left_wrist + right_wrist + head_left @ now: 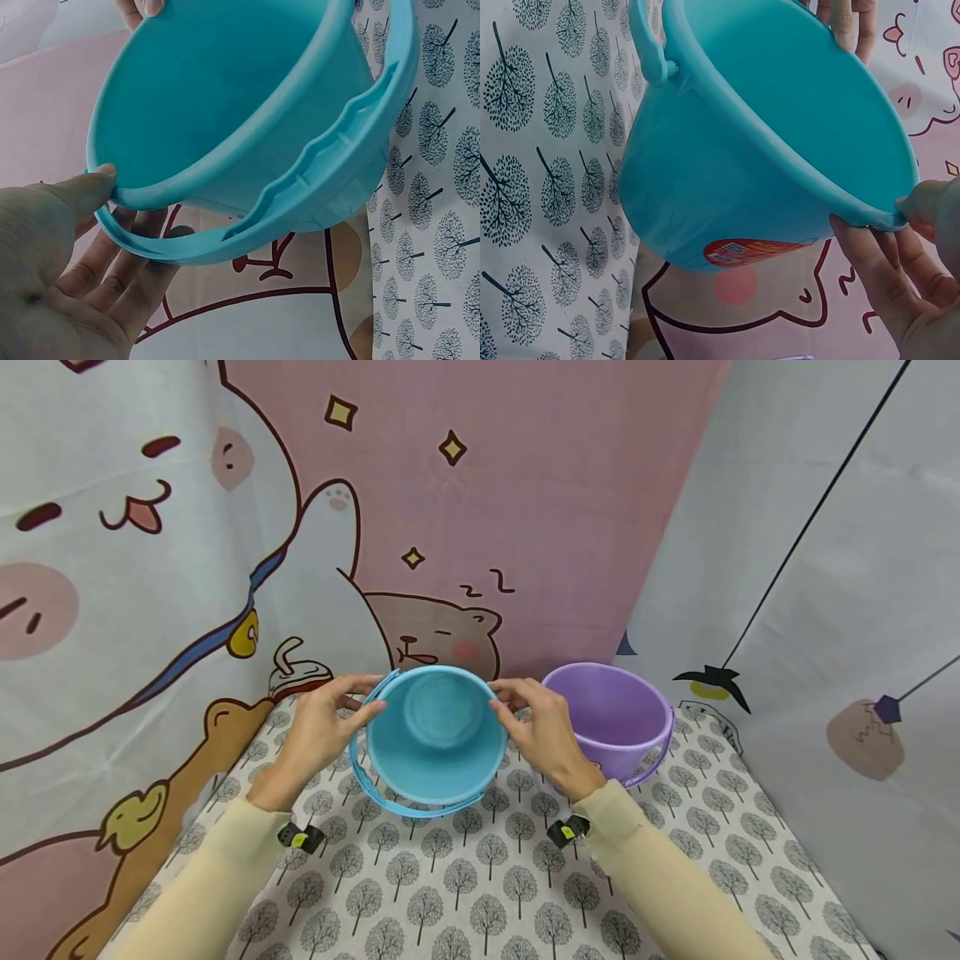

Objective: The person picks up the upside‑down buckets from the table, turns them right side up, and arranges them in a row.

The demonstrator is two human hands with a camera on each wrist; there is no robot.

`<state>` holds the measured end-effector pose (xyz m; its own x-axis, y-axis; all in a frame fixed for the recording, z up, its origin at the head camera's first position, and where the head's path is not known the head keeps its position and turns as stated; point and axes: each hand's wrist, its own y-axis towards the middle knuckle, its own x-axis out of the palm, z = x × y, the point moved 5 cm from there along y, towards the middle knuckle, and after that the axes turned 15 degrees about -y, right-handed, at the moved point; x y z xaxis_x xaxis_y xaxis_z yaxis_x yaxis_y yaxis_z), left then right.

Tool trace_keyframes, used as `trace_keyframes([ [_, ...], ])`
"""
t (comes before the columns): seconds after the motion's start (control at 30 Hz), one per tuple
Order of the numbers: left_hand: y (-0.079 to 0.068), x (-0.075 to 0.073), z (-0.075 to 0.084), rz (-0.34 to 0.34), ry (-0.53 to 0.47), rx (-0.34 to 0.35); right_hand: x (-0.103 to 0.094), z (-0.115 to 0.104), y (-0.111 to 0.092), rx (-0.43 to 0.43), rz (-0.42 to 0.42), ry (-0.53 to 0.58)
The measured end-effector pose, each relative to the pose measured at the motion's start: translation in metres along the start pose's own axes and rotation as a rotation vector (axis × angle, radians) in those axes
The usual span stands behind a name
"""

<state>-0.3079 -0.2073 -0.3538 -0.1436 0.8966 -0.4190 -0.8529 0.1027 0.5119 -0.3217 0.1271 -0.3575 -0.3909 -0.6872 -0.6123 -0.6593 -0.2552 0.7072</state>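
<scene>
A blue plastic bucket (438, 768) is tipped so that its mouth faces me, with nothing seen inside. My left hand (318, 718) pinches the rim on the left, thumb on the inner side and fingers behind, near the hanging blue handle (315, 180). On the other side my right hand (543, 727) pinches the rim between thumb and fingers. In the right wrist view a red label (754, 252) shows on the bucket's outer wall, and one end of the handle joins below the rim.
A purple bucket (607, 702) stands upright on the table to the right, behind my right hand, its handle lowered. The tabletop cloth (450, 902) has a tree print. Cartoon-printed curtains (562, 510) enclose the back and sides.
</scene>
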Motion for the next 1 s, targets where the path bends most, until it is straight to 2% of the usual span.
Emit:
trace_keyframes([
  [0.33,-0.005,0.001,0.001,0.03,-0.142,0.121,0.003,0.002,-0.002,0.067,-0.014,0.028],
  [0.5,-0.008,0.0,0.0,0.053,-0.117,0.171,0.003,0.005,0.0,0.135,-0.03,0.023],
  [1.0,-0.004,0.001,0.001,0.05,-0.126,0.168,0.006,0.011,0.003,0.273,-0.095,0.079],
])
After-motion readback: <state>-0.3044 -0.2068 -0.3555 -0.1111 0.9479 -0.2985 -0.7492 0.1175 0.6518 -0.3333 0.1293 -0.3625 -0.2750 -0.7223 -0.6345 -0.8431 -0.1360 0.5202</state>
